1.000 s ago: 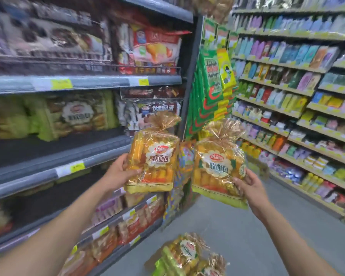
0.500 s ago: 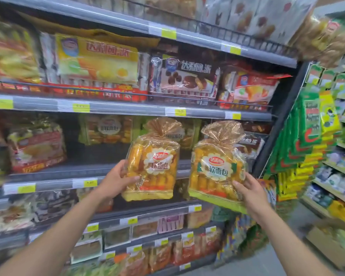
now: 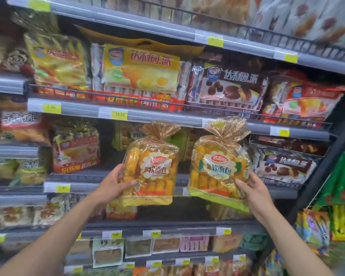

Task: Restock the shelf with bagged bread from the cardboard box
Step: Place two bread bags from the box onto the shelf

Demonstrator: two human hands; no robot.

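- Both hands are raised before the shelving [image 3: 187, 117], each holding one bag of bread. The left hand [image 3: 113, 186] grips the lower left side of the left bag [image 3: 151, 172], thumb on the front and fingers curled behind. The right hand [image 3: 255, 193] grips the lower right edge of the right bag [image 3: 219, 168], thumb on the front.
- Shelving fills the view: grey-edged tiers packed with bagged and boxed baked goods.
- On the upper tier, behind a black wire rail [image 3: 108, 95], a yellow pack [image 3: 141, 70] lies beside a brown pack [image 3: 227, 86] to its right.
- Green packs [image 3: 343, 176] hang at the far right end.
- Left bag: upright, orange-trimmed, held in the air in front of the middle tier [image 3: 84, 177], its twisted gold top just under the tier above.
- Right bag: green-trimmed, tilted slightly, near the left bag but apart from it, also held in front of the middle tier.
- Similar bread bags stand at the back of the middle tier, partly hidden.
- Yellow price tags [image 3: 119, 114] line the shelf edges.
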